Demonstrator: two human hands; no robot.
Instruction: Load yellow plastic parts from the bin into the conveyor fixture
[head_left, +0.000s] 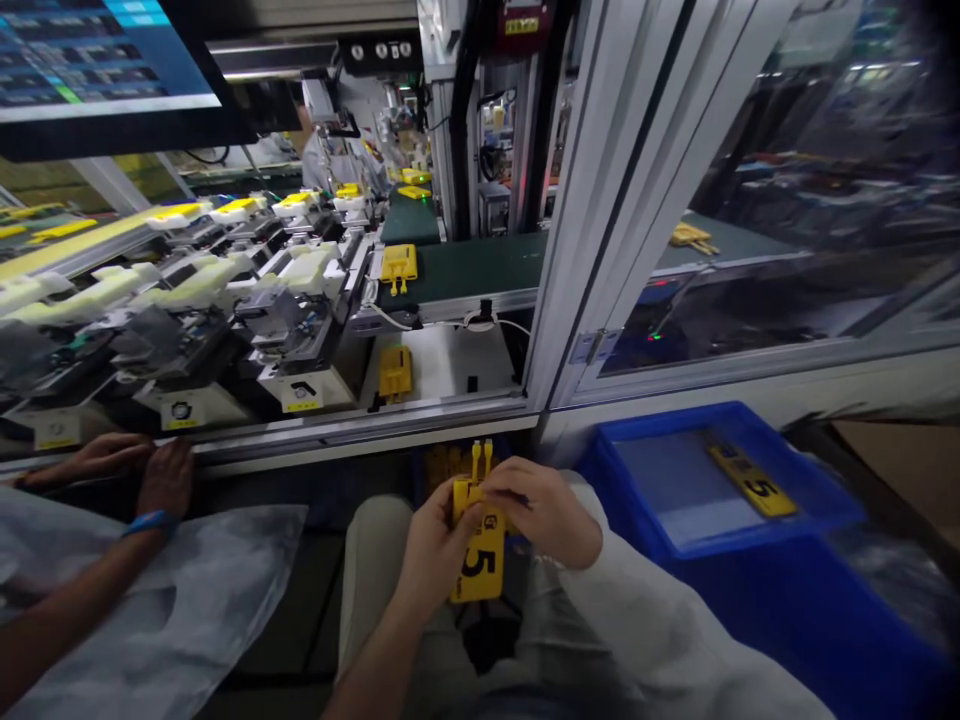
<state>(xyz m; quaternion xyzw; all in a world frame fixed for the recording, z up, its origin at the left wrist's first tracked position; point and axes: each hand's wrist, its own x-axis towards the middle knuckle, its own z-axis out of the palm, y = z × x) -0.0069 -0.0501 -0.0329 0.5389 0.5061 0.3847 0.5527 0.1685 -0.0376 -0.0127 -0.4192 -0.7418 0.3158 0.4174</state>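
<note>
Upright over my lap is a yellow device (480, 565) marked with a black 5, two short yellow cable plugs (482, 457) sticking up from its top end. My left hand (439, 545) is wrapped round its left side, with the thumb across the front. The fingers of my right hand (544, 510) are bent together at its upper right, by the base of the cables; the fingertips partly hide the device there. A black object (489, 640) lies below the device, between my legs.
At right, a blue tray (652, 510) holds another yellow device (752, 480) marked 5. Ahead, a metal frame edge fronts a green conveyor (480, 268) carrying a yellow device (398, 264). White fixtures stand at left. Another person's hands (166, 478) rest on the ledge at left.
</note>
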